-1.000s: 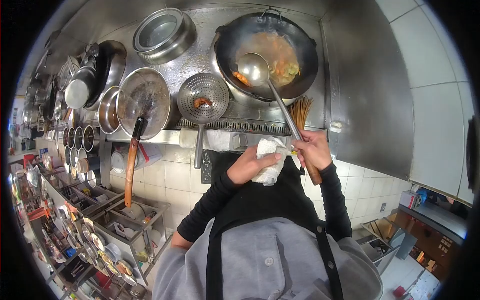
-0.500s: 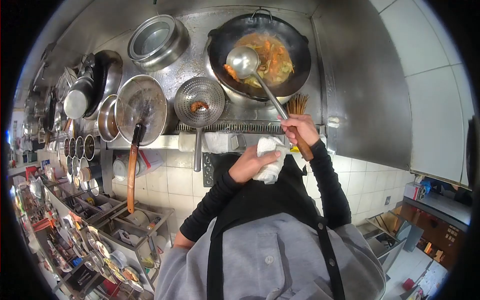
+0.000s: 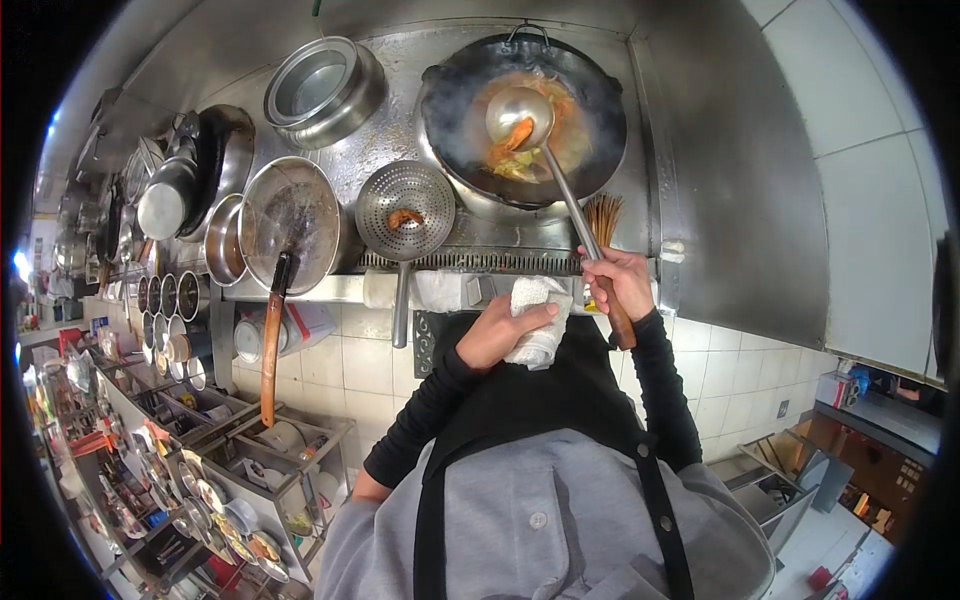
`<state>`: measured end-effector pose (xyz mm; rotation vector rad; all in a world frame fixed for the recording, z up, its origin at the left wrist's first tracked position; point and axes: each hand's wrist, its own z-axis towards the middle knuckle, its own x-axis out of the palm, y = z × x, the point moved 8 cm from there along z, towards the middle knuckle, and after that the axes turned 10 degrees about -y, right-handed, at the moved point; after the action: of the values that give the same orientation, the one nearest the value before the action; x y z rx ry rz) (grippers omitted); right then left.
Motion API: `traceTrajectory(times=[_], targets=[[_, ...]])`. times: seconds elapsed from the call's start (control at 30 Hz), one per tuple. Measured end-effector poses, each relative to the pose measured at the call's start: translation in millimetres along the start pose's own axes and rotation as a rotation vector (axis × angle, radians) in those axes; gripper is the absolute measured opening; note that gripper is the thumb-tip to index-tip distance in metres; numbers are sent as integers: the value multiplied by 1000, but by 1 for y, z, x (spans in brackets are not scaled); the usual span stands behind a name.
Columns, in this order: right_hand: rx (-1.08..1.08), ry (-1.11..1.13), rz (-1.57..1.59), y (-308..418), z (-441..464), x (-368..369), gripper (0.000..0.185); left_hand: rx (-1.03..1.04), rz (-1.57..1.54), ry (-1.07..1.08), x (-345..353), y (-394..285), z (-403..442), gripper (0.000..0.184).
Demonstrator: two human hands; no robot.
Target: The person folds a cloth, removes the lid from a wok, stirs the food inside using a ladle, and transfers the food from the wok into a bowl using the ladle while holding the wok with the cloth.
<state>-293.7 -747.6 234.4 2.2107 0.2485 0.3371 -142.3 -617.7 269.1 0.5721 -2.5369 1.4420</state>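
Note:
My right hand is closed round the handle of a metal ladle. The ladle's bowl is over the food in a steaming black wok, and an orange piece lies in it. My left hand grips a folded white cloth in front of the stove edge. Left of the wok, a perforated strainer holds one browned piece.
A lidded steel pot stands at the back. A round mesh sieve with a wooden handle lies at the left, beside a steel bowl. A bamboo brush stands right of the wok. Shelves with plates fill the lower left.
The ladle first moved back and left, then to the right over the food, and the orange piece is now in its bowl. My right hand moved with it. My left hand kept the cloth.

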Motion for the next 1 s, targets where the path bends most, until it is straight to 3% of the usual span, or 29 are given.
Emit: traceTrajectory(times=[0.17,0.3,0.43,0.5,0.57,0.6,0.63,0.67,0.7,0.77,0.83,0.9,0.97,1.0], targets=[[-36,-23,28,29,-15,-9,35,23,60,27,9,-8,2,38],[-7,87,19,55,-41,4,41,56,57,118,18,-19,-5,39],[30,200,-153,56,-43,27,33,120,-68,240,38,-47,-22,43],[-327,283,-258,40,-11,39,22,98,-7,264,36,-43,-22,46],[-376,433,-555,40,-6,60,22,112,-20,287,40,-50,-29,43],[-457,488,-727,32,4,67,32,115,-1,261,40,-51,-31,47],[-569,418,-678,15,17,70,34,124,-10,262,40,-49,-31,47],[-793,360,-862,18,15,81,41,132,-18,261,38,-46,-30,48],[-736,393,-948,7,22,88,49,141,-28,256,36,-46,-30,48],[-876,344,-929,15,4,91,47,132,-48,180,30,-49,-36,50],[-865,270,-817,38,-16,81,46,157,-55,98,21,-52,-39,50],[-1006,102,-773,59,-26,70,44,118,-73,75,11,-47,-37,54],[-376,47,-593,62,-24,45,45,109,-142,46,7,-50,-38,57],[-360,6,-527,60,-19,33,44,100,-172,54,5,-49,-35,59]])
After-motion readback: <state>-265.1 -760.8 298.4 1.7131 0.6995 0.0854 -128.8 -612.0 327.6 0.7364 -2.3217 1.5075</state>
